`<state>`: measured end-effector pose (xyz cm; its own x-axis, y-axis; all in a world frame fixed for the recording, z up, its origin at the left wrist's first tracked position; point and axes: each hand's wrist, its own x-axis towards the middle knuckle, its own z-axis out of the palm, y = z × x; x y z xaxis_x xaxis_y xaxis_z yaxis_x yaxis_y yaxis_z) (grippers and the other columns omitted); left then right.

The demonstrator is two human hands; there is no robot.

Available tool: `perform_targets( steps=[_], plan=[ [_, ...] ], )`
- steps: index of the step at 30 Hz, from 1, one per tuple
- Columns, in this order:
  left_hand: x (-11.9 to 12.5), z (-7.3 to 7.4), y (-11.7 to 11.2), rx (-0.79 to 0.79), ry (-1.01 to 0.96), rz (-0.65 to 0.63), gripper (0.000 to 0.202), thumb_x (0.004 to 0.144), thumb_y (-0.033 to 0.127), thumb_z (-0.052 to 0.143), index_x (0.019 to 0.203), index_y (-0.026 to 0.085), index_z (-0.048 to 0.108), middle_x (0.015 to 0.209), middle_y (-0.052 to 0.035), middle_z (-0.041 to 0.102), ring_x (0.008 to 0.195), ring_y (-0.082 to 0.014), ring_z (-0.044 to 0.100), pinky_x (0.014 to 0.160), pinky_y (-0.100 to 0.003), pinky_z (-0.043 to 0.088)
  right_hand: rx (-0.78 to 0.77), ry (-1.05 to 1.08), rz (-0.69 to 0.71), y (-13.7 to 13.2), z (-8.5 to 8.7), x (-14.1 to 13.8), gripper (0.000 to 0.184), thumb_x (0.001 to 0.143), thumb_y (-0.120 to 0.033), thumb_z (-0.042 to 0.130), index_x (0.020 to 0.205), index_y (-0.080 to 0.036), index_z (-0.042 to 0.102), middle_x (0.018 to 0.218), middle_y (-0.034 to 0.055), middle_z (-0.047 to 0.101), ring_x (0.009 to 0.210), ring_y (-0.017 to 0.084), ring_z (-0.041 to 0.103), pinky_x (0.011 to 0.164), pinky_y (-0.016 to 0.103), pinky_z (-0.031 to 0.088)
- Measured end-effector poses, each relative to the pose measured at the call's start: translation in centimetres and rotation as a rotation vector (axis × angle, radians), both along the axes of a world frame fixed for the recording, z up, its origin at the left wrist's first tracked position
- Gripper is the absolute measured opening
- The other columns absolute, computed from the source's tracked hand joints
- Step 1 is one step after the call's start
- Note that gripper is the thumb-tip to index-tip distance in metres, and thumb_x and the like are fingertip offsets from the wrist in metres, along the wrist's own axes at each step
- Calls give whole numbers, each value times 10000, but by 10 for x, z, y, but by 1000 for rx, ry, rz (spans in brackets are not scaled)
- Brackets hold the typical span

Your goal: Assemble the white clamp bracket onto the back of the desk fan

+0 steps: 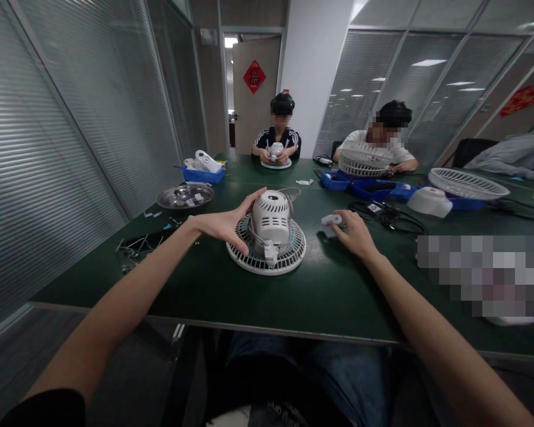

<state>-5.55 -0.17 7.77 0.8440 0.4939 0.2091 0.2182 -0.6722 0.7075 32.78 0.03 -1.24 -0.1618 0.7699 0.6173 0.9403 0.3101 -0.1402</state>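
the motor housing (271, 219) stands upright on the round grille (267, 271), which lies on the counter (333, 296) directly in front of you. your left hand (225, 226) is at the left side of the housing: fingers spread wide, thumb low, fingertips near the top. whether they press on it cannot be told from this view. your right hand (356, 234) pinches a small white part (331, 219) between thumb and fingers, to the right of the grille and apart from it.

caution: the housing is tall and has no hand on its right side. a one-sided push from the left could tilt it or slide the grille.

caution: a cable (258, 242) loops around the lower housing. a thumb hooked under it could strain the wiring.

caution: the small white part presents little surface to grip. a slack pinch could drop it, perhaps toward the black cables (394, 219).

caution: loose metal pieces (136, 250) lie beyond your left forearm. a wide sweep of that arm could scatter them.
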Motion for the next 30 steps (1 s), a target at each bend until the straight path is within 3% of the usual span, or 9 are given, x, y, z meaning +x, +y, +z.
perform_targets(
  steps=[3,7,11,15,17,20,22,25,30],
  plan=[
    [9,-7,-3,138,-53,123,1199,577,464,799,1475,294,23,1561,-131,83,1427,-300,158,1132,-506,215,11,78,11,2,-1,-5,216,830,-394,538,905,-196,577,850,77,608,802,226,550,729,334,429],
    [34,-27,-12,419,-122,396,1152,531,518,818,1440,266,157,1487,-144,247,1368,-345,262,1117,-534,247,54,165,30,5,0,-14,208,817,-403,557,739,-214,522,823,56,557,826,215,542,749,328,430],
    [58,-43,-24,649,-140,674,1090,575,591,765,1422,214,193,1426,-157,322,1325,-335,309,1106,-513,277,92,294,166,3,5,-28,177,832,-342,538,721,-214,487,864,60,556,822,193,564,762,314,434],
    [75,-48,-31,778,-85,820,1106,627,615,717,1445,146,139,1471,-214,243,1382,-381,192,1111,-554,227,-64,371,182,-4,5,-44,142,792,-301,573,836,-214,471,741,6,559,613,151,530,591,271,399],
    [84,-41,-31,881,-51,783,1071,669,608,687,1451,132,132,1514,-222,166,1414,-396,80,1115,-584,174,-109,375,227,-8,5,-51,234,780,-279,578,964,-202,455,759,1,560,611,152,525,584,269,388],
    [103,-18,-28,1054,87,552,836,765,516,634,1423,147,273,1533,-177,205,1426,-378,57,1120,-576,144,-80,401,349,-13,8,-57,372,824,-253,521,1166,-176,398,886,41,584,707,170,553,657,293,419],
    [118,-3,-22,1124,218,364,541,847,393,551,1321,149,454,1441,-141,416,1402,-340,212,1117,-530,177,-57,418,394,-15,12,-56,419,853,-241,484,1251,-171,376,971,70,594,773,183,567,710,313,436],
    [137,9,-12,1141,367,261,367,890,278,438,1182,101,574,1172,-145,644,1146,-293,554,985,-461,351,-31,405,415,-15,15,-49,368,850,-195,466,1219,-186,457,1075,89,603,892,206,578,793,336,442],
    [149,2,0,1229,454,307,310,883,252,398,978,92,647,920,-142,712,853,-258,649,816,-402,408,-49,336,448,-11,6,-41,416,785,-109,465,1194,-186,472,1113,97,593,978,225,567,849,355,437]
  ],
)
